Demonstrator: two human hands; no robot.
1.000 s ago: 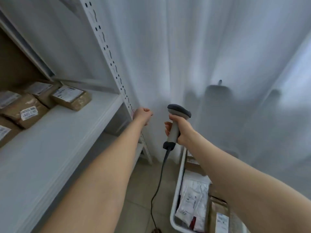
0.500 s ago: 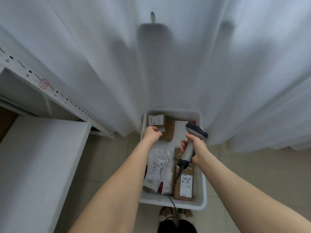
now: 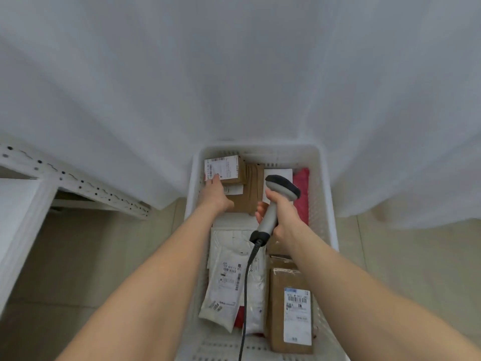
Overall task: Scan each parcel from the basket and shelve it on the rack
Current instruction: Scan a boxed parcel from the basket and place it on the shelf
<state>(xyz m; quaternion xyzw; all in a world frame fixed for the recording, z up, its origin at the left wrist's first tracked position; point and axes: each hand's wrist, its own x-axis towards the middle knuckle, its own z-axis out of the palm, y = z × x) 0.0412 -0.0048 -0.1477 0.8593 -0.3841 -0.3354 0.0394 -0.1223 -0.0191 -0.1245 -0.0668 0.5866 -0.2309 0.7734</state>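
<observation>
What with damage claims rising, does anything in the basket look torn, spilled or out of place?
Nothing stands out. The parcels in the basket lie loosely overlapped, the white mailer slanted, but no tear or spill shows. The scanner's cable trails across them.

White basket (image 3: 324, 204): labelled brown parcel (image 3: 229, 169) at far left corner, touched by left hand (image 3: 214, 195); cabled scanner (image 3: 283, 187) gripped by right hand (image 3: 283, 217); white mailer (image 3: 225, 280) and brown box (image 3: 289, 313) are laid nearer. Rack (image 3: 78, 183) is seen at left.
</observation>
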